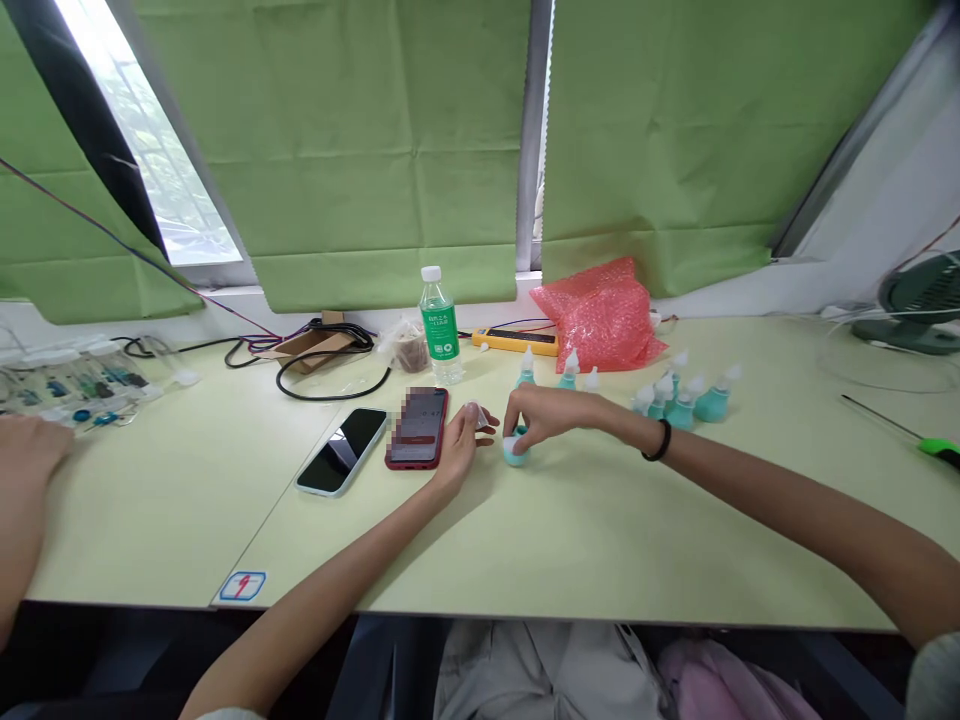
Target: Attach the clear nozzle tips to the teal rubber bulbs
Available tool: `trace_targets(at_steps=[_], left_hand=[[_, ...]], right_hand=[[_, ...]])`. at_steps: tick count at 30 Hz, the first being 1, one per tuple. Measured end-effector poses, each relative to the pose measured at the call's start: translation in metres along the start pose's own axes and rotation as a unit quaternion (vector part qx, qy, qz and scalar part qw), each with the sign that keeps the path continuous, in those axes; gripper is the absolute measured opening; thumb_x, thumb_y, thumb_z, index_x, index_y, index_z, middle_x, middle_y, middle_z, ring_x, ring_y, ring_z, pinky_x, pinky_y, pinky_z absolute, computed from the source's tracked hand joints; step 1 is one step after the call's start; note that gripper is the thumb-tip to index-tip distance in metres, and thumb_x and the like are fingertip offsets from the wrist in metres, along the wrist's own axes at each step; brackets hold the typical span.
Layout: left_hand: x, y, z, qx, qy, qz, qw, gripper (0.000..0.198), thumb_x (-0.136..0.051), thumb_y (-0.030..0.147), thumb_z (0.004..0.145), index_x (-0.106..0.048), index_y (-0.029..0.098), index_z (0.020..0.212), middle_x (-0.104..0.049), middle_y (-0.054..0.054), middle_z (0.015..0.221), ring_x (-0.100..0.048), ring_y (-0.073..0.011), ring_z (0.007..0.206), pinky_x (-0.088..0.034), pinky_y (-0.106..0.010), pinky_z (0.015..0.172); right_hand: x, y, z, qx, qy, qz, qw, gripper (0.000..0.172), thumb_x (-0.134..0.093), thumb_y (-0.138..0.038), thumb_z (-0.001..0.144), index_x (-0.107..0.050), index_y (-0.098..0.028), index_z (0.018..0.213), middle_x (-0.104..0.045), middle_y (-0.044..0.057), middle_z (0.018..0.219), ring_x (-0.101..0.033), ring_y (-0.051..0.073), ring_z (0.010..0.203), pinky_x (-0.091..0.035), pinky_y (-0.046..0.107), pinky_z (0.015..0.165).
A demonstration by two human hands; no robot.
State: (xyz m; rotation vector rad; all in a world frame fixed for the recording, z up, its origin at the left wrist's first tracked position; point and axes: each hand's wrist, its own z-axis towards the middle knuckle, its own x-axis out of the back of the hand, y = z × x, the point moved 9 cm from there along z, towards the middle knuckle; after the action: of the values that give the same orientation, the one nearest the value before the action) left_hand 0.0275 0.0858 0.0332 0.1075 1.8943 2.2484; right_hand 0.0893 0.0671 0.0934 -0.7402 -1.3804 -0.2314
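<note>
My right hand (pixel 541 412) reaches down over a small teal squeeze bulb (pixel 515 457) on the table, its fingers closed around the bulb's white upper part. My left hand (pixel 459 445) is just to the left, beside the red-cased phone. A small whitish translucent piece (pixel 477 414), perhaps a nozzle tip, sits between its thumb and fingers. Behind and to the right of my right hand stand several similar teal bulbs with pointed white tips, among them one bulb (pixel 712 403) at the group's right end. My right forearm partly hides some of them.
A red-cased phone (pixel 418 430) and a light-cased phone (pixel 343 452) lie left. Behind stand a water bottle (pixel 441 330), a yellow meter (pixel 517 341) and a red bubble-wrap bag (pixel 607 320). Another person's hand (pixel 34 450) rests far left. A screwdriver (pixel 937 450) lies right.
</note>
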Motion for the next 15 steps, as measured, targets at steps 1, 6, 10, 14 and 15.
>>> trace_targets(at_steps=[1, 6, 10, 14, 15], left_hand=[[-0.001, -0.003, 0.000, 0.007, -0.004, -0.005, 1.000, 0.042, -0.033, 0.054, 0.073, -0.048, 0.015, 0.076, -0.053, -0.006, 0.081, -0.053, -0.0139, 0.074, -0.045, -0.024, 0.062], [-0.001, -0.008, -0.001, 0.008, -0.001, -0.019, 1.000, 0.040, -0.034, 0.053, 0.073, -0.048, 0.016, 0.077, -0.053, -0.004, 0.081, -0.053, -0.0140, 0.079, -0.044, -0.025, 0.067], [-0.001, 0.000, -0.001, -0.025, -0.002, 0.016, 1.000, 0.038, -0.037, 0.050, 0.073, -0.053, 0.017, 0.081, -0.055, -0.005, 0.087, -0.051, -0.0138, 0.081, -0.042, -0.023, 0.068], [0.003, 0.010, -0.002, -0.070, 0.020, 0.086, 0.994, 0.031, -0.047, 0.041, 0.071, -0.057, 0.017, 0.088, -0.054, -0.006, 0.095, -0.049, -0.0148, 0.085, -0.040, -0.021, 0.067], [0.003, 0.011, -0.002, -0.077, 0.019, 0.094, 0.992, 0.030, -0.050, 0.039, 0.070, -0.058, 0.017, 0.088, -0.055, -0.006, 0.095, -0.049, -0.0150, 0.085, -0.040, -0.021, 0.066]], right_hand=[[-0.005, 0.002, 0.003, 0.001, 0.004, 0.005, 1.000, 0.017, -0.059, -0.027, 0.058, -0.067, -0.020, 0.072, -0.064, 0.000, 0.063, -0.051, 0.010, 0.053, -0.037, 0.020, 0.050], [0.005, 0.013, -0.001, -0.026, 0.066, 0.095, 0.993, 0.024, -0.061, -0.034, 0.057, -0.067, -0.021, 0.077, -0.065, 0.001, 0.071, -0.055, 0.013, 0.061, -0.040, 0.021, 0.054], [0.024, 0.039, -0.022, -0.084, 0.199, 0.134, 0.967, 0.029, -0.054, -0.038, 0.063, -0.066, -0.017, 0.079, -0.064, 0.003, 0.072, -0.054, 0.013, 0.063, -0.041, 0.021, 0.056], [0.002, 0.071, -0.040, -0.171, 0.227, 0.082, 0.955, 0.030, -0.053, -0.038, 0.064, -0.065, -0.012, 0.074, -0.059, 0.002, 0.056, -0.050, 0.011, 0.051, -0.037, 0.021, 0.048], [-0.010, 0.074, -0.040, -0.174, 0.196, 0.067, 0.963, 0.028, -0.053, -0.036, 0.063, -0.065, -0.013, 0.072, -0.057, 0.001, 0.054, -0.049, 0.011, 0.049, -0.036, 0.021, 0.046]])
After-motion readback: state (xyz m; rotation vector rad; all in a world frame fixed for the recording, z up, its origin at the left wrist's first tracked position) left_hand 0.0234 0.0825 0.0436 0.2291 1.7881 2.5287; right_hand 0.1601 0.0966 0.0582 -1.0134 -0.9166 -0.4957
